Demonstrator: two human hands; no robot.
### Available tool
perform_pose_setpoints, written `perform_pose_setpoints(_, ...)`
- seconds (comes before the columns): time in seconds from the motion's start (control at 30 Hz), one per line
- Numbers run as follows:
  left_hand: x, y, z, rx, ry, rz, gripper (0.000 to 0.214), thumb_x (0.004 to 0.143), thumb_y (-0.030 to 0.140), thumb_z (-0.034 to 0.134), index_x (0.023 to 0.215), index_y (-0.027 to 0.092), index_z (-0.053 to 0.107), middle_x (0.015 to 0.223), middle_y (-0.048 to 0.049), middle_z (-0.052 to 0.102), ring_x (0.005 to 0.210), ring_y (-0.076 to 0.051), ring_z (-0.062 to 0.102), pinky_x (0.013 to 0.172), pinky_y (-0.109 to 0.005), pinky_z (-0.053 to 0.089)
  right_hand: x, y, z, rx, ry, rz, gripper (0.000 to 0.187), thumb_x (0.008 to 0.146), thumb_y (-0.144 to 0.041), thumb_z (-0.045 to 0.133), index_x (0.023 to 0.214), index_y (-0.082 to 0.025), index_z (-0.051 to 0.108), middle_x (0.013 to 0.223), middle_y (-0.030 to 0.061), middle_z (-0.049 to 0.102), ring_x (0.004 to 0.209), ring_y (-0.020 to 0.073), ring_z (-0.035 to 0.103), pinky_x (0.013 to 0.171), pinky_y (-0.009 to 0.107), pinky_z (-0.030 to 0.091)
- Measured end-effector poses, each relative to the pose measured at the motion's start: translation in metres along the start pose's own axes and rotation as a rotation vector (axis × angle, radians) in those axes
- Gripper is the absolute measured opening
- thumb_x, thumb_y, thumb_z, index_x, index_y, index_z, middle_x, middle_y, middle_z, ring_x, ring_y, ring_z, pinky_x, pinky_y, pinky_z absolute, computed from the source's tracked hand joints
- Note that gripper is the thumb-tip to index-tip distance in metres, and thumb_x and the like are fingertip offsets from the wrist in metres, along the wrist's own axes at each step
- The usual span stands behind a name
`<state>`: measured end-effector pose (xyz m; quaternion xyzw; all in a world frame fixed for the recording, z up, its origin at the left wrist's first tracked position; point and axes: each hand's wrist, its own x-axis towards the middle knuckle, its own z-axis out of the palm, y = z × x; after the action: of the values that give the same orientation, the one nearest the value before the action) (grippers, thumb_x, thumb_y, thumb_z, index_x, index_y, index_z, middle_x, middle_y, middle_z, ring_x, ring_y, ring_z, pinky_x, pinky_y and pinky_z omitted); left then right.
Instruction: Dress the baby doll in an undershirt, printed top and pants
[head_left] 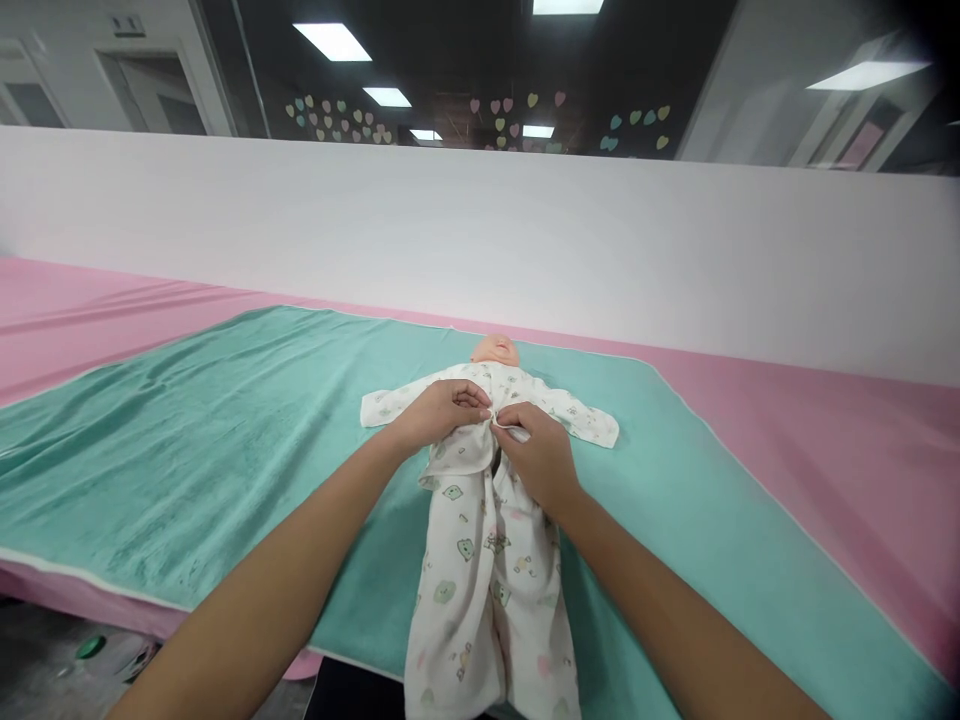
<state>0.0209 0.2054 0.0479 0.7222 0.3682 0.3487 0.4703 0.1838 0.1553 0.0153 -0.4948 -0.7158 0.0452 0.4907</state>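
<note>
A baby doll point(495, 350) lies on its back on a teal blanket point(247, 440), its head away from me. It is dressed in a white printed baby shirt point(461, 452) with both sleeves spread out, and white printed baby pants point(457, 590) whose legs reach toward me. At the chest, my left hand point(448, 410) pinches the shirt's front between thumb and fingers. Close beside it, my right hand point(538, 450) pinches the opposite front edge of the shirt. Whether a snap or a tie lies between the fingertips is too small to tell. Below them the shirt front hangs apart.
Pink cloth point(840, 450) shows around the blanket. A white low wall point(480, 230) runs along the far side, with dark glass bearing heart stickers above. At lower left, a clear container with a green lid point(91, 647) stands below the table edge.
</note>
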Motion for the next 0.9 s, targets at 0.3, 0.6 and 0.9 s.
perform_pose_setpoints(0.3, -0.0021, 0.0040, 0.0030, 0.030, 0.045, -0.002, 0.020, 0.067, 0.034, 0.064, 0.074, 0.016, 0.062, 0.062, 0.0000, 0.056, 0.051, -0.008, 0.044, 0.043, -0.019, 0.031, -0.0034, 0.0017, -0.0008, 0.139, 0.044, 0.050, 0.014, 0.078, -0.030, 0.052, 0.073, -0.022, 0.063, 0.085, 0.0019, 0.066, 0.082, 0.0173, 0.059, 0.076, 0.030, 0.045)
perform_pose_setpoints(0.6, -0.0024, 0.0037, 0.0046, 0.010, 0.051, -0.017, 0.015, 0.068, 0.031, 0.064, 0.070, 0.017, 0.062, 0.060, 0.0027, 0.055, 0.047, -0.006, 0.041, 0.046, -0.020, 0.031, -0.0048, 0.0000, -0.0004, 0.165, 0.070, 0.072, 0.015, 0.078, -0.031, 0.053, 0.071, -0.023, 0.064, 0.083, 0.0004, 0.067, 0.080, 0.0170, 0.060, 0.075, 0.029, 0.045)
perform_pose_setpoints(0.9, -0.0051, 0.0073, 0.0062, 0.095, 0.072, -0.031, 0.020, 0.068, 0.038, 0.062, 0.067, 0.018, 0.062, 0.056, 0.0029, 0.052, 0.046, -0.007, 0.037, 0.044, -0.022, 0.027, -0.0055, 0.0011, -0.0014, -0.011, -0.005, -0.066, 0.019, 0.083, -0.023, 0.047, 0.081, -0.024, 0.065, 0.088, 0.0012, 0.066, 0.085, 0.0165, 0.058, 0.076, 0.029, 0.043)
